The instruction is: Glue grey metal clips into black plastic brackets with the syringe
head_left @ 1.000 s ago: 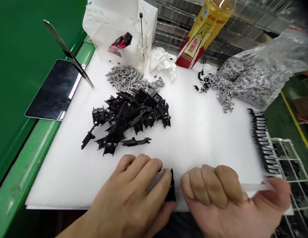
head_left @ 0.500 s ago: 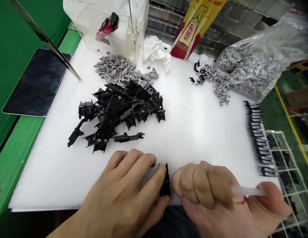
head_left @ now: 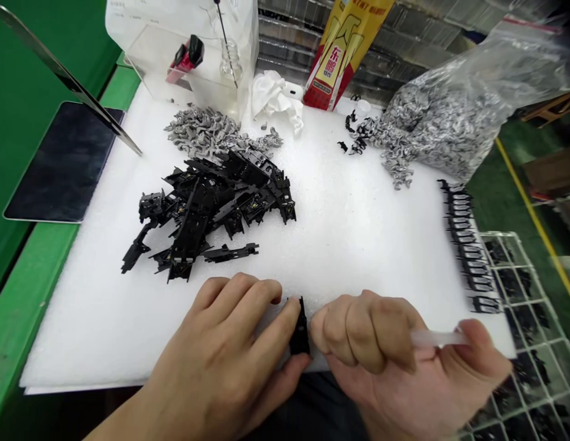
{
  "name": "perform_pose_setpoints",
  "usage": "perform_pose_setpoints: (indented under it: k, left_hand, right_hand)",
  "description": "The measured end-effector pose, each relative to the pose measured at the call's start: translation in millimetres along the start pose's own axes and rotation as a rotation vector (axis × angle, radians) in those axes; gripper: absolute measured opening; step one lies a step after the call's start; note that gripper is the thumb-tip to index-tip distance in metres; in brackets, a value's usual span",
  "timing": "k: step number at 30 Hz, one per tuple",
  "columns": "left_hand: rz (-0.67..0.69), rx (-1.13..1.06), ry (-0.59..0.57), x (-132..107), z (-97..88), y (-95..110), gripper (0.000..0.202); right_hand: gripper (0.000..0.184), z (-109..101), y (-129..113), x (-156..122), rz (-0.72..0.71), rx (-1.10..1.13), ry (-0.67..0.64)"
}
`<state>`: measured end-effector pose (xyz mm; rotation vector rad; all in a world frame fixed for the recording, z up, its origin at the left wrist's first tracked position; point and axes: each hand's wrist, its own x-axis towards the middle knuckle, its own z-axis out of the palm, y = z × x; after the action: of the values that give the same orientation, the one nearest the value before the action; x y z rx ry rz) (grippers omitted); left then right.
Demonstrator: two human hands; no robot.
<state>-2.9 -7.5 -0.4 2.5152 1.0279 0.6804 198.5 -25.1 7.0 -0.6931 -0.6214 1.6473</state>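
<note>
My left hand (head_left: 234,349) pinches a small black plastic part (head_left: 300,331) between thumb and forefinger at the front edge of the white foam sheet. Its other fingers are bent over the foam. My right hand (head_left: 381,337) is wrapped round a translucent white plastic rod (head_left: 436,338), and the thumb presses against the rod's outer end. The rest of the rod is hidden inside the fist, so its kind does not show. The right knuckles are close beside the black part; whether they touch it I cannot tell.
A heap of black plastic parts (head_left: 211,208) lies beyond my left hand, with small grey pieces (head_left: 202,130) behind. Tweezers (head_left: 78,89) extend over a tablet (head_left: 59,165). At right are a bag of grey pieces (head_left: 445,116), a row of black parts (head_left: 466,245) and a wire rack (head_left: 532,306).
The camera view has shifted, moving most things slightly left in the picture. My right thumb is a little nearer the curled fingers, with slightly less rod showing. Both holds continue.
</note>
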Motion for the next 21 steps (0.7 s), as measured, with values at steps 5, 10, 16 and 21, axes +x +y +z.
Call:
perform_pose_setpoints:
  k: [5, 10, 16, 21]
  left_hand:
    - [0.004, 0.004, -0.013, -0.9, 1.8, -1.0, 0.031]
    - [-0.004, 0.015, -0.014, -1.1, 0.0, 0.0, 0.031]
    - [-0.003, 0.014, -0.008, -0.5, 0.4, -0.2, 0.031]
    - [-0.001, 0.009, -0.014, -0.8, 0.1, 0.1, 0.030]
  right_hand:
    - [0.065, -1.2, 0.2, -1.3, 0.002, -0.007, 0.023]
    - [0.066, -2.2, 0.4, -1.4, -0.020, -0.050, 0.033]
    - [0.066, -2.8, 0.7, -3.4, -0.033, -0.040, 0.030]
    - [0.062, -0.9, -0.4, -1.9, -0.043, -0.047, 0.006]
